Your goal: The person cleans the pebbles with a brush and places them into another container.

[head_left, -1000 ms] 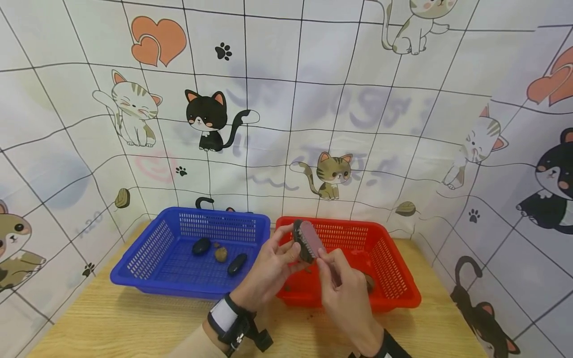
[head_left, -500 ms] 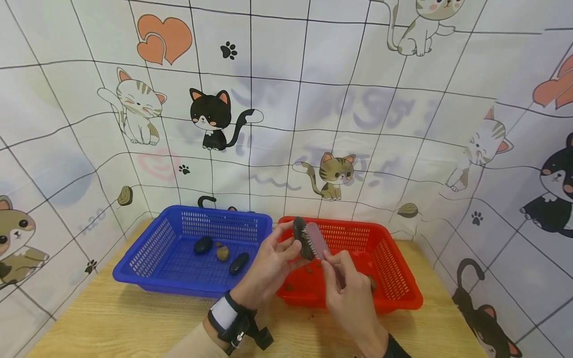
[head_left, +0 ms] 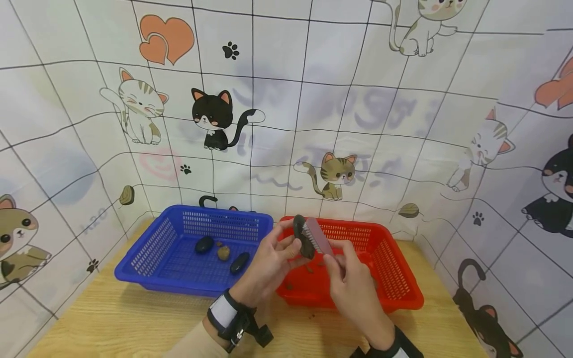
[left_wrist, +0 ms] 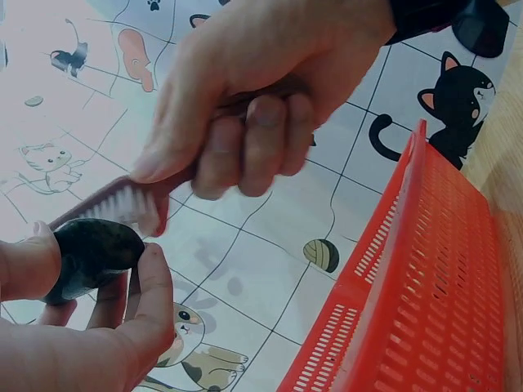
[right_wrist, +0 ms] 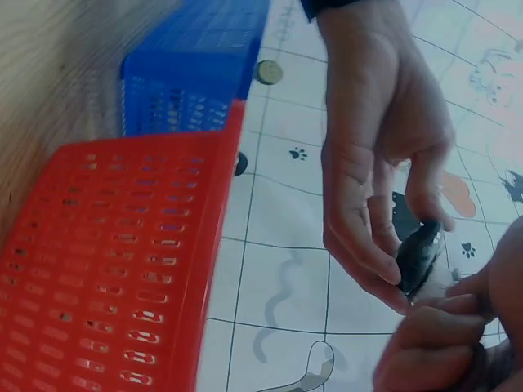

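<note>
My left hand (head_left: 268, 266) grips a dark, smooth stone (head_left: 306, 247) by its edges, above the near-left part of the red basket (head_left: 405, 271). Brownish dirt covers the stone's lower part in the head view. A pink brush (head_left: 318, 233) with white bristles is held by its handle in my right hand (head_left: 355, 291). The bristles touch or nearly touch the stone's right face. In the left wrist view, the right fingers curl round the brush handle, and the stone (left_wrist: 94, 255) looks black and shiny. The brush is mostly hidden in the right wrist view.
A blue basket (head_left: 179, 285) stands left of the red one, holding two black stones (head_left: 204, 244), a brown stone (head_left: 224, 253) and small bits. Small brown pieces (head_left: 309, 269) lie in the red basket. Both baskets stand on a wooden table (head_left: 147, 318) against a cat-printed sheet.
The brush has shifted back and forth a little along the stone, its angle changing slightly. My right hand has moved slightly right; the left hand keeps its hold. The head view has shifted a little.
</note>
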Tool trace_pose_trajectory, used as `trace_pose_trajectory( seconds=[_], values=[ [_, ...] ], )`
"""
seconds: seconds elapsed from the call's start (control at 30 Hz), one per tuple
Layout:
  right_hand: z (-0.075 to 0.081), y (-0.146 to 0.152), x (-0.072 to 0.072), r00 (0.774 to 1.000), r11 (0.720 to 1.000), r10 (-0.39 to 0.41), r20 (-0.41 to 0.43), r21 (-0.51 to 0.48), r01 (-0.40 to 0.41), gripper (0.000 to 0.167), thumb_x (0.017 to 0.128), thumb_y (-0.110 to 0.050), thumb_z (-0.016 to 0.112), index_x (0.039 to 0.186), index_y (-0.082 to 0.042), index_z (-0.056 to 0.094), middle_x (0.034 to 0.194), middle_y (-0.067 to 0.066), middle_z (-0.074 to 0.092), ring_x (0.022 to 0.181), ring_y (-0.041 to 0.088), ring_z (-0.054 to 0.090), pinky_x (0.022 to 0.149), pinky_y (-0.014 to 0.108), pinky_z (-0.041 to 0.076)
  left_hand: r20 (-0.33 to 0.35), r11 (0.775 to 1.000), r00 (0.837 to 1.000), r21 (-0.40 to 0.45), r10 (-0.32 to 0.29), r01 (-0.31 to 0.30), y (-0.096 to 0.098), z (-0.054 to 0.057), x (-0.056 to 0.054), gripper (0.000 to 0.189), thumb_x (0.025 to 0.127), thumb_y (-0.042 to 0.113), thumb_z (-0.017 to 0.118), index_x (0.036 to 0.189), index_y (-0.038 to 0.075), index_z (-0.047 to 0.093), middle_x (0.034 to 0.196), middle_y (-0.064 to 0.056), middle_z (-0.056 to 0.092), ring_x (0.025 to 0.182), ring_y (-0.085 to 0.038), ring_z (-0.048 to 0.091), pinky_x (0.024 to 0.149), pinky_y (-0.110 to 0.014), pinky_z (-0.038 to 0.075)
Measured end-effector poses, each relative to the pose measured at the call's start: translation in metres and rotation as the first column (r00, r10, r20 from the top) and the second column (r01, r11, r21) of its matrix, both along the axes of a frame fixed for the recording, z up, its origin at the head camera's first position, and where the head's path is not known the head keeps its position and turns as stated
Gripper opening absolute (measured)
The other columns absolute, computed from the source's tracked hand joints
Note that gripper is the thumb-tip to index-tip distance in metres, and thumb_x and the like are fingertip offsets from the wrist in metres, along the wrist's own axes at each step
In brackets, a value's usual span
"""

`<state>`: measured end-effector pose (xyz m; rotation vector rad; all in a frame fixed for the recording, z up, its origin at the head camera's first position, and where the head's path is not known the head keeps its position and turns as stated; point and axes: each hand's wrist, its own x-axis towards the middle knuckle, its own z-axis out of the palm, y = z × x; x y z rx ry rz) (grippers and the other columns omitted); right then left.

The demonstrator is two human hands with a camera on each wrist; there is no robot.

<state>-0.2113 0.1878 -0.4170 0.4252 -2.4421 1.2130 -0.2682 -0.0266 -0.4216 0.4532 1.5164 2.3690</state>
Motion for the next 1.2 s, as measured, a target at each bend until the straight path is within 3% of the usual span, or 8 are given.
trace_pose_trajectory(
  seconds=[0.1,0.2,0.37,0.5,0.67,0.87,1.07,1.2],
  values=[
    [0.003,0.003,0.005,0.998,0.999,0.017,0.063,-0.037,-0.014,0.035,0.114,-0.012,0.075,0.147,-0.013,0.062,0.073,-0.008,0.057,0.058,0.001,0.043,0.049,0.022,0.036,0.0,1.0,1.0,0.003,0.009,-0.009,0.001,0.0,-0.001,0.059,0.119,0.012,0.064,0.175,0.02,0.046,0.172,-0.025,0.061,0.148,-0.033,0.071,0.129,-0.058,0.057],
    [0.004,0.003,0.01,0.996,0.998,0.041,0.077,-0.06,-0.037,0.035,0.114,-0.013,0.075,0.147,-0.012,0.062,0.072,-0.008,0.056,0.058,0.002,0.043,0.05,0.022,0.037,-0.003,1.0,1.0,-0.004,0.003,-0.003,0.001,-0.001,0.0,0.059,0.119,0.014,0.065,0.174,0.02,0.046,0.171,-0.024,0.062,0.146,-0.032,0.073,0.128,-0.056,0.058],
    [0.006,0.001,0.009,0.998,0.997,0.054,0.026,-0.06,-0.052,0.036,0.115,-0.014,0.075,0.148,-0.012,0.061,0.072,-0.008,0.059,0.058,0.001,0.044,0.05,0.023,0.039,-0.001,0.999,1.0,-0.011,-0.031,0.031,0.003,-0.001,0.003,0.061,0.117,0.014,0.067,0.174,0.025,0.048,0.171,-0.022,0.062,0.145,-0.031,0.074,0.125,-0.049,0.062],
    [0.008,0.002,0.003,1.0,0.999,0.026,-0.004,-0.027,-0.026,0.035,0.114,-0.012,0.075,0.146,-0.011,0.063,0.079,-0.005,0.069,0.063,0.003,0.05,0.054,0.024,0.044,0.015,1.0,1.0,-0.022,-0.021,0.021,0.002,0.0,0.003,0.062,0.116,0.014,0.07,0.173,0.028,0.05,0.173,-0.018,0.061,0.15,-0.033,0.071,0.123,-0.048,0.063],
    [0.011,0.007,0.002,0.998,1.0,-0.021,0.059,0.01,0.021,0.034,0.114,-0.01,0.074,0.146,-0.013,0.065,0.08,0.002,0.064,0.066,0.007,0.053,0.056,0.025,0.046,-0.009,1.0,1.0,-0.013,0.004,-0.004,0.0,0.001,0.002,0.061,0.118,0.012,0.067,0.175,0.021,0.047,0.173,-0.023,0.061,0.153,-0.039,0.069,0.125,-0.055,0.06],
    [0.014,0.007,0.013,0.988,0.998,-0.056,0.145,0.019,0.054,0.038,0.113,-0.014,0.077,0.148,-0.018,0.066,0.089,0.002,0.07,0.078,0.012,0.06,0.066,0.024,0.051,-0.008,1.0,1.0,-0.01,-0.005,0.005,0.002,0.0,0.001,0.06,0.118,0.009,0.066,0.174,0.021,0.047,0.17,-0.024,0.063,0.148,-0.034,0.073,0.126,-0.053,0.061],
    [0.015,0.002,0.011,0.997,0.998,-0.065,0.031,0.012,0.064,0.037,0.109,-0.008,0.081,0.145,-0.014,0.07,0.09,-0.001,0.071,0.079,0.011,0.06,0.068,0.023,0.052,-0.001,0.999,1.0,-0.015,-0.03,0.03,0.004,0.0,0.004,0.062,0.117,0.006,0.067,0.173,0.027,0.049,0.17,-0.02,0.063,0.145,-0.032,0.074,0.12,-0.046,0.065],
    [0.012,0.004,0.004,0.996,0.996,-0.086,-0.016,0.015,0.086,0.037,0.108,-0.006,0.081,0.144,-0.011,0.072,0.094,0.002,0.075,0.081,0.012,0.063,0.071,0.023,0.056,-0.005,1.0,1.0,-0.024,-0.009,0.009,0.002,0.001,0.003,0.062,0.117,0.007,0.066,0.174,0.026,0.048,0.173,-0.02,0.061,0.151,-0.036,0.071,0.123,-0.05,0.063]
  ],
)
